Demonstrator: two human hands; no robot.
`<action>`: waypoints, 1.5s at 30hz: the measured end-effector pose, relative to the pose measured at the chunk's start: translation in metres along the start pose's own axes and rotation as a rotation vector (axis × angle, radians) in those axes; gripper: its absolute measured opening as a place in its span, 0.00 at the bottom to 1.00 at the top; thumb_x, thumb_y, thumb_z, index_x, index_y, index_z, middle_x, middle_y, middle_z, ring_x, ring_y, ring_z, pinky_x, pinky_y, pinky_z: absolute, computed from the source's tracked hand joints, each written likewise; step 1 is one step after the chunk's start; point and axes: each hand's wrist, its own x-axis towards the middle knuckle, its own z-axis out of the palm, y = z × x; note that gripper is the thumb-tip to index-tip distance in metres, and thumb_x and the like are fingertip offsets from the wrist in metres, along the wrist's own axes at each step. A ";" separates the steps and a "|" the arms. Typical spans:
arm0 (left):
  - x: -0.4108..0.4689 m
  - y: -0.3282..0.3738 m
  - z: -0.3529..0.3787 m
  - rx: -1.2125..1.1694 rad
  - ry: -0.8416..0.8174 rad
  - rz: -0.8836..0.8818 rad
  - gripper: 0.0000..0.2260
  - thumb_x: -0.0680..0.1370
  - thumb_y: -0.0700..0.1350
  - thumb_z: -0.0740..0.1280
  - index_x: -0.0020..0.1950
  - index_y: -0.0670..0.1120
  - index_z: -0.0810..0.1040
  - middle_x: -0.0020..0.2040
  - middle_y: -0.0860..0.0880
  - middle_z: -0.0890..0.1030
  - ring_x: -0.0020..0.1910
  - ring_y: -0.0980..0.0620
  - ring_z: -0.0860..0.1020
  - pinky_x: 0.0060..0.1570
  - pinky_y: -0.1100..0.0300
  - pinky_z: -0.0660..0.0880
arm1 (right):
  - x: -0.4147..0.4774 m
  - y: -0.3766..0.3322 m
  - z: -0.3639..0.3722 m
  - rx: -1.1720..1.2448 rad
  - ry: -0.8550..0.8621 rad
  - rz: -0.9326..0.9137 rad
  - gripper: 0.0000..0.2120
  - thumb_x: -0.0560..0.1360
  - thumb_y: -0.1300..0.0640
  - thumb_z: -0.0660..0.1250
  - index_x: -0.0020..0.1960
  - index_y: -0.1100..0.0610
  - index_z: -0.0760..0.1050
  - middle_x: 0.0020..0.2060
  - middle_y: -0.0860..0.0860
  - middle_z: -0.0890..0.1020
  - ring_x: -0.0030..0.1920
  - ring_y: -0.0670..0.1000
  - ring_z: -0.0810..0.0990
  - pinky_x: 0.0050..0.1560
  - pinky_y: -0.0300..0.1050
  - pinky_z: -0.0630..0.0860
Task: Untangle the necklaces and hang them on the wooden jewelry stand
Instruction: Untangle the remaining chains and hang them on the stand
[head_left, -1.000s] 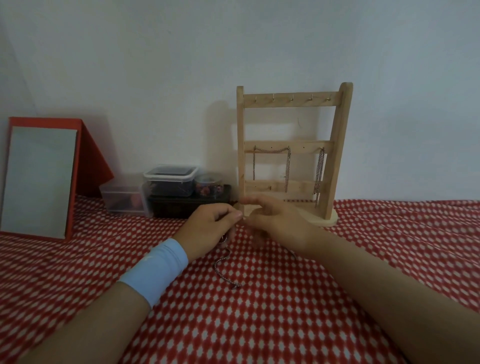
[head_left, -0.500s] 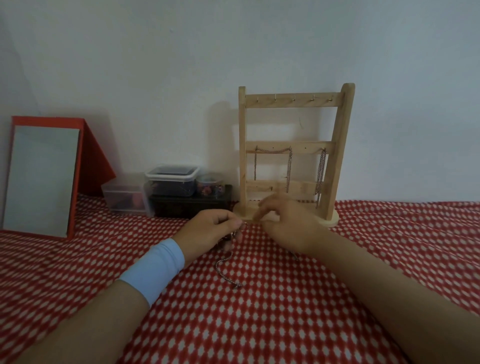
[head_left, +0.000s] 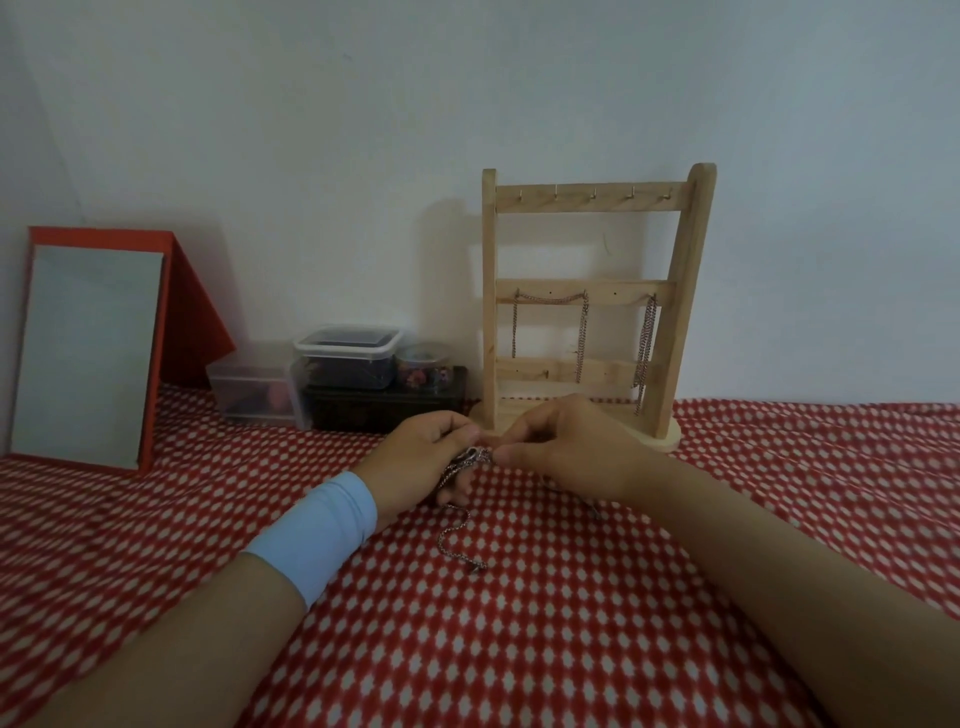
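Between the fingers (head_left: 511, 456) of left hand (head_left: 421, 457) and right hand (head_left: 566, 452), pinched from both sides: tangled necklaces (head_left: 470, 460), low over the red checked cloth (head_left: 519, 649), before the wooden jewelry stand (head_left: 587, 283). Probably light, limp, slippery, with thin links; better gripped close to the knot, pulled gently. Compared with half a second ago: hands closer, right thumb now at the knot.

We see a red cloth (head_left: 519, 649) with small white spots all over. The stand (head_left: 685, 291) is pale brown wood. The chain (head_left: 443, 543) is silver. Our band (head_left: 317, 535) is light blue. The mirror (head_left: 85, 353) has a red frame. The wall (head_left: 311, 130) is white. One box (head_left: 384, 410) is black.
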 end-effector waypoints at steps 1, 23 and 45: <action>-0.001 0.000 0.000 0.021 0.018 0.021 0.12 0.84 0.48 0.58 0.53 0.45 0.79 0.29 0.49 0.80 0.26 0.52 0.75 0.42 0.50 0.78 | 0.000 0.000 0.001 -0.011 0.014 0.001 0.05 0.77 0.50 0.72 0.45 0.49 0.86 0.41 0.42 0.87 0.43 0.38 0.84 0.48 0.34 0.80; -0.007 -0.005 0.002 0.403 0.134 0.289 0.07 0.83 0.50 0.59 0.49 0.52 0.75 0.30 0.50 0.80 0.30 0.58 0.78 0.40 0.57 0.77 | 0.001 0.004 0.005 0.079 0.054 0.002 0.03 0.77 0.54 0.73 0.47 0.52 0.85 0.29 0.36 0.82 0.32 0.34 0.79 0.35 0.26 0.72; -0.010 -0.010 0.023 0.193 0.307 0.317 0.04 0.76 0.48 0.71 0.44 0.50 0.84 0.44 0.56 0.82 0.46 0.59 0.79 0.52 0.60 0.77 | -0.004 -0.009 0.012 0.275 0.138 0.184 0.17 0.80 0.48 0.68 0.36 0.56 0.80 0.19 0.41 0.75 0.21 0.35 0.73 0.26 0.25 0.66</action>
